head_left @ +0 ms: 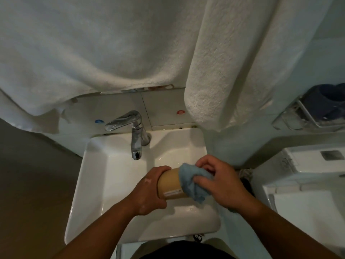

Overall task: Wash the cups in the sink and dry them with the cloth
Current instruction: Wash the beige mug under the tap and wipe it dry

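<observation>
The left hand (149, 189) grips the tan cup (170, 184) sideways over the sink (93, 180), lower centre; the right hand (222, 180) pinches the blue cloth (192, 182) at its mouth (best turn the cup while wiping).

Above the chrome faucet (135, 132) in your view, two white towels hang: a wide towel (89, 49) spreads up and to the left of it, a thicker folded towel (211, 75) drops to its right. On the tiled wall just behind the faucet you see a blue sticker (99, 121) to its left and a red sticker (180, 112) to its right. Far right of the faucet, a clear wall rack (306, 116) holds something dark blue, with a white appliance (313, 161) below the rack. Grey floor (33, 184) lies left of the faucet.
</observation>
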{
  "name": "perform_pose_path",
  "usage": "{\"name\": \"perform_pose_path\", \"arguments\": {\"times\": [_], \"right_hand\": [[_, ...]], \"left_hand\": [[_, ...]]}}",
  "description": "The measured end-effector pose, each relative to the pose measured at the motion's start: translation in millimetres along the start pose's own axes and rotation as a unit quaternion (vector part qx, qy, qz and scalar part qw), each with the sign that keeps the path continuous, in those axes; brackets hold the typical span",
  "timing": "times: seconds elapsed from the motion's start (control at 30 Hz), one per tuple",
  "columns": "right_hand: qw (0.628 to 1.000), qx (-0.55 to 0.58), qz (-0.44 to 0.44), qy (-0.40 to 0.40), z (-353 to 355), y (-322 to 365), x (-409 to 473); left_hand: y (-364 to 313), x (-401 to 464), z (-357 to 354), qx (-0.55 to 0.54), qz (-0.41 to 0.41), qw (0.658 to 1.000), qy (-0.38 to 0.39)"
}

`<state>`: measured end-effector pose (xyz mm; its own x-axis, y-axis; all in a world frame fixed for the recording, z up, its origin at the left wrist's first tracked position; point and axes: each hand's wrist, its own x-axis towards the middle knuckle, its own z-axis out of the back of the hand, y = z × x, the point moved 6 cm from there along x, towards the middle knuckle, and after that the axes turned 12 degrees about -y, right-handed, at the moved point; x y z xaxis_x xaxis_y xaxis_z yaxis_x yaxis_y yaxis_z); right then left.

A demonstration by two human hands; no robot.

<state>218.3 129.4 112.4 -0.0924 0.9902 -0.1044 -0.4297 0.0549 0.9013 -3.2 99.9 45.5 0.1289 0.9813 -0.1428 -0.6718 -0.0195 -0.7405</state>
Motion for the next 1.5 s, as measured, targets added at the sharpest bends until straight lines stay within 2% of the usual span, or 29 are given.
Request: {"name": "perform_pose_path", "arguments": {"times": [0.1, 0.17, 0.23, 0.37, 0.43, 0.53, 0.63, 0.73, 0.8, 0.87, 0.97, 1.03, 1.13, 1.23, 1.33, 1.43, 1.5], "right_hand": [[0.998, -0.035, 0.04, 0.021, -21.3, 7.4, 0.6], [0.987, -0.143, 0.071, 0.007, -26.0, 7.2, 4.1], [0.976, -0.21, 0.06, 0.018, -33.0, 7.2, 3.1], [0.988, -0.151, -0.027, -0.011, -40.5, 5.3, 0.2], [0.988, -0.146, -0.054, 0.004, -46.2, -0.2, 3.8], [0.972, -0.228, -0.002, 0.055, -55.7, -4.0, 12.7], [0.968, -0.23, 0.038, 0.095, -61.5, 3.1, 19.5], [0.973, -0.217, 0.045, 0.069, -63.4, 10.9, 25.3], [0.973, -0.228, 0.019, 0.038, -64.4, 11.8, 28.0], [0.975, -0.221, -0.009, 0.025, -69.8, 12.9, 27.8], [0.987, -0.12, -0.075, 0.074, -82.1, 10.8, 22.5], [0.981, -0.154, -0.05, 0.109, -83.8, 5.2, 24.7], [0.956, -0.277, 0.044, 0.087, -78.9, 5.1, 34.6], [0.944, -0.308, 0.099, 0.062, -82.7, 8.2, 34.3], [0.968, -0.242, 0.05, 0.037, -83.4, 3.2, 34.4], [0.978, -0.207, -0.02, 0.016, -79.9, -3.9, 37.4], [0.981, -0.192, -0.023, 0.023, -80.4, -3.5, 34.8]], "left_hand": [[-0.6, 2.2, 10.6, -0.029, -0.001, 1.0, -0.006], [3.5, 1.9, 18.8, -0.039, 0.001, 0.999, -0.009], [4.7, 1.9, 25.4, -0.033, -0.008, 0.999, -0.002], [-0.9, 7.1, 35.2, -0.03, -0.034, 0.999, 0.002], [-3.5, 9.9, 39.1, -0.027, -0.05, 0.998, 0.011], [-7.0, 14.2, 44.2, -0.01, -0.079, 0.996, 0.049], [-8.1, 19.4, 49.7, 0.0, -0.088, 0.992, 0.094], [-7.9, 20.6, 53.0, -0.011, -0.094, 0.989, 0.11], [-9.4, 18.4, 53.1, -0.013, -0.101, 0.991, 0.085], [-9.6, 17.1, 53.7, 0.01, -0.125, 0.992, 0.026], [-7.0, 18.2, 60.4, -0.008, -0.142, 0.989, -0.038], [-6.6, 19.2, 62.0, -0.004, -0.145, 0.989, -0.026], [-5.0, 19.5, 58.1, 0.01, -0.137, 0.99, 0.03], [-4.0, 24.8, 55.9, -0.015, -0.095, 0.989, 0.114], [-3.0, 26.9, 58.6, -0.047, -0.054, 0.985, 0.16], [-1.7, 22.1, 62.2, -0.077, -0.034, 0.989, 0.119], [-3.2, 19.0, 61.5, -0.078, -0.045, 0.992, 0.093]]}}
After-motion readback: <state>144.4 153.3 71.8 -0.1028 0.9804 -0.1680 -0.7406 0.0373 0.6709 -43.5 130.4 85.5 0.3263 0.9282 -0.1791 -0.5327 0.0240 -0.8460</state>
